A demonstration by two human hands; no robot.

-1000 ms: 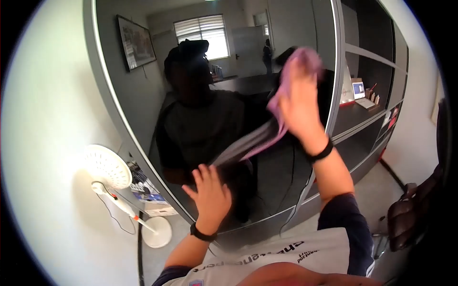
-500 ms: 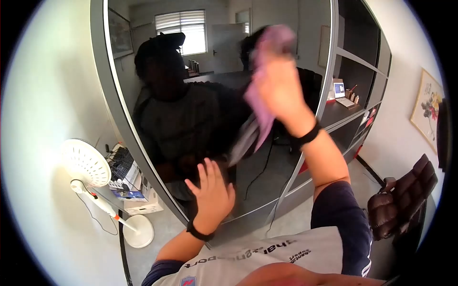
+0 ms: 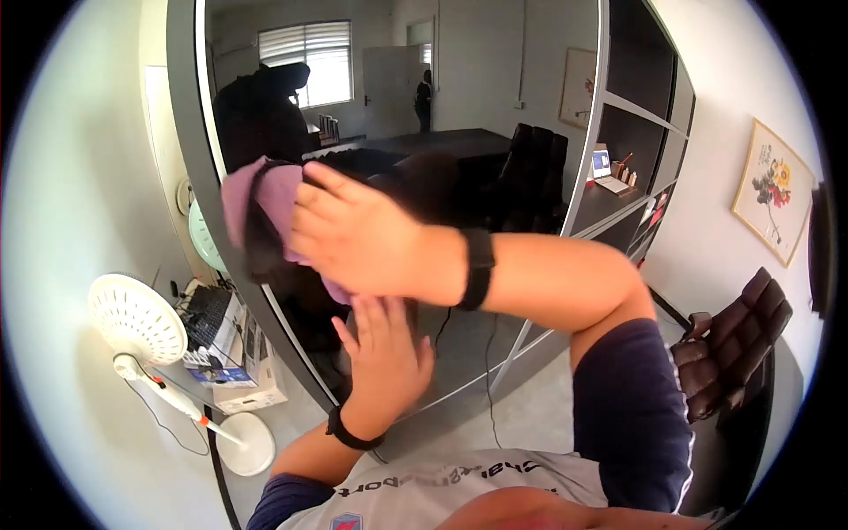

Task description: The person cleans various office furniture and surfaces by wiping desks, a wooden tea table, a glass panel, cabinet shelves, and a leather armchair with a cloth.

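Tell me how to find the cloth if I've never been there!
Find the big, shiny black panel. Near its left edge, look under the right hand, the one higher up. That's the cloth: pale purple, unlike the black panel and the black wristband nearby.

- Left of centre, the right hand [image 3: 362,234] hides part of the purple cloth [image 3: 274,199]; its grip on it cannot be seen.
- Lower centre, the palm of the left hand [image 3: 389,358] is hidden; whether its fingertips touch the cloth is unclear.
- The top of the glossy black panel [image 3: 477,53] is cut off by the upper edge.
- Upper centre, the reflected figure [image 3: 424,102] is too small and dark to make out.
- At the bottom, the shirt [image 3: 424,486] is cut off, its lettering partly unreadable.
- Far right, a dark object [image 3: 821,256] runs into the black border.
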